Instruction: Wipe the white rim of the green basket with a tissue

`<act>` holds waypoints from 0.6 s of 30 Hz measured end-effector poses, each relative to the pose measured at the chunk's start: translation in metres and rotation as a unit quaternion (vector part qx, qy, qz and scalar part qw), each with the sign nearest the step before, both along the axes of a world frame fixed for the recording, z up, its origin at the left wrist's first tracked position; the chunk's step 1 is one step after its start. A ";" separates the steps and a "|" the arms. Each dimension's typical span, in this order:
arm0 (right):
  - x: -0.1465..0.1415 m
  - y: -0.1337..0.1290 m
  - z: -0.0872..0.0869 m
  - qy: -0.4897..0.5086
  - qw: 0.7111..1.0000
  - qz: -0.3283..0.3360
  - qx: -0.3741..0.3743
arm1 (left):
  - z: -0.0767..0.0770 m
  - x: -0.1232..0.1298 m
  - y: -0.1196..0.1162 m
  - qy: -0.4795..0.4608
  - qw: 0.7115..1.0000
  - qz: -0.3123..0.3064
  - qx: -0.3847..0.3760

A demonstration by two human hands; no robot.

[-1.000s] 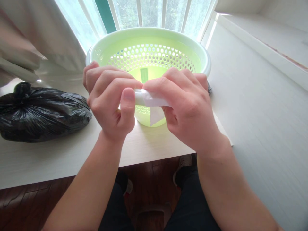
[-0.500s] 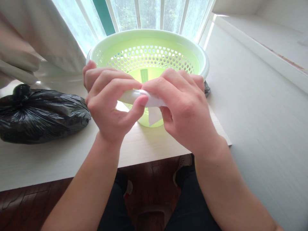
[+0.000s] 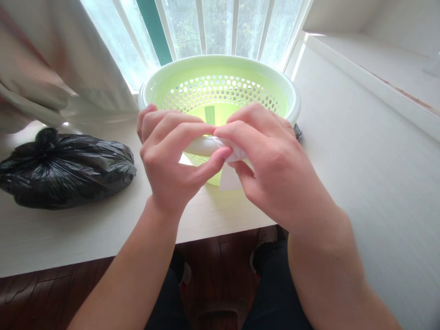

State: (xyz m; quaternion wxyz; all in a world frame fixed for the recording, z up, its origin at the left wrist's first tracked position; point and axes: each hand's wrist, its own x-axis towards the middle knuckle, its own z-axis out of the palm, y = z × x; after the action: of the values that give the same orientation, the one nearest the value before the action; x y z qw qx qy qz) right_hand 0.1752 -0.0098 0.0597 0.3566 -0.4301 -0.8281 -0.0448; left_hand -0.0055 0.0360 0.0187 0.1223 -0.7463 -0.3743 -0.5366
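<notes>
Both left hand [image 3: 173,160] and right hand [image 3: 275,160] pinch white tissue [image 3: 237,153] around the basket's [image 3: 294,101] near rim; hard rubbing could tear it.

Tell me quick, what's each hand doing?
Left hand: closed, pinching white paper on the basket rim.
Right hand: closed, gripping the same paper on the rim.

before you runs a pale, faintly grained tabletop [image 3: 209,224], its near edge above the dark red-brown floor [image 3: 51,286]. on it stands a green perforated basket [image 3: 220,64]. to your left, well apart from the basket's base, lies a knotted black plastic bag [image 3: 79,172]. below, your shoes [image 3: 268,234] rest on the floor, partly in shadow.
</notes>
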 end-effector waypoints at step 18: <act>0.006 0.003 -0.003 -0.003 0.999 0.041 0.011 | -0.001 0.007 -0.005 -0.019 1.000 0.024 0.004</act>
State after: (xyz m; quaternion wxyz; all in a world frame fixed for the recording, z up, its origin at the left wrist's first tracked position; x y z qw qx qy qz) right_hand 0.1816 -0.0071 0.0568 0.3601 -0.3915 -0.8458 -0.0405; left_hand 0.0013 0.0314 0.0177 0.1311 -0.7262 -0.3920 -0.5493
